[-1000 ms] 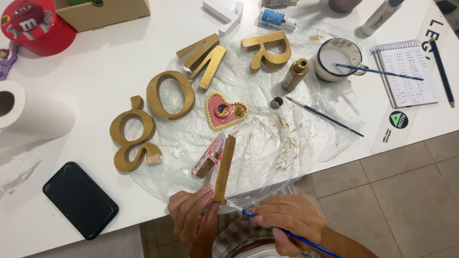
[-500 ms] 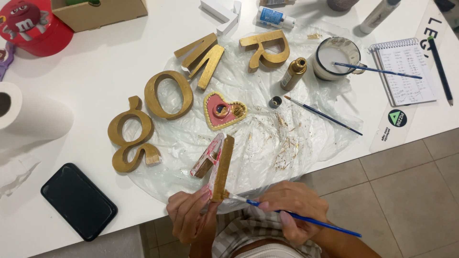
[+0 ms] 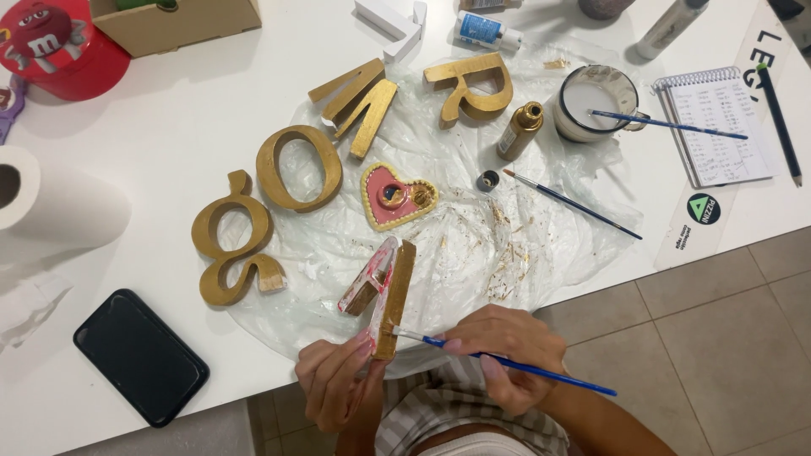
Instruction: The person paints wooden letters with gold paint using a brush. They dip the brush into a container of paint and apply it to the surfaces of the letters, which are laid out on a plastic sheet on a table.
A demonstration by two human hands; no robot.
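Gold letter point(image 3: 384, 295); blue brush point(image 3: 507, 363) touching

White bench point(image 3: 194, 152): plastic sheet point(image 3: 524, 245), gold letters point(image 3: 300, 169), phone point(image 3: 139, 356), paper roll point(image 3: 59, 207), notepad point(image 3: 718, 127), red tin point(image 3: 55, 46), cardboard box point(image 3: 177, 21).

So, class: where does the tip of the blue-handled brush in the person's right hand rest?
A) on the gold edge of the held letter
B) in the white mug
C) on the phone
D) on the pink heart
A: the blue-handled brush, gripped by the right hand, touches the gold edge of the held letter, which the left hand steadies.
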